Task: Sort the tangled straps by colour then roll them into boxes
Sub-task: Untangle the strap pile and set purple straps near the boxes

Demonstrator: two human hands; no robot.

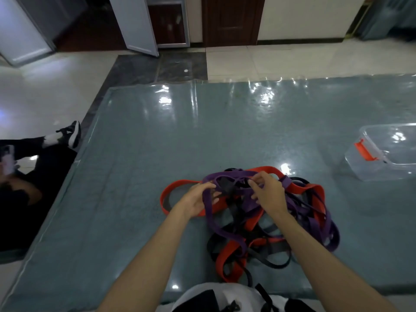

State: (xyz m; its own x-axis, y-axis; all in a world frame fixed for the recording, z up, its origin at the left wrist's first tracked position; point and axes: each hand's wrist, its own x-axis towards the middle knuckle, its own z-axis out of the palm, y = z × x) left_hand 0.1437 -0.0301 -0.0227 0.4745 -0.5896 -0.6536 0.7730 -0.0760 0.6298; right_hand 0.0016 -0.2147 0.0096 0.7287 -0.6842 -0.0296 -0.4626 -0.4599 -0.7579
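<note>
Head view: tangled straps [258,221] heaped on bench [135,176], near front edge. Purple strap [227,176] pinched by left hand [198,200] and right hand [267,193], fingers curled. Straps judged soft, light, limp, likely snagging; best taken at free loop. Clear box [382,154] well apart.

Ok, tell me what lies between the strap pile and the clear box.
In the head view, only bare table cover shows between the tangled straps and the clear box off to the right; nothing sits on that stretch.
</note>
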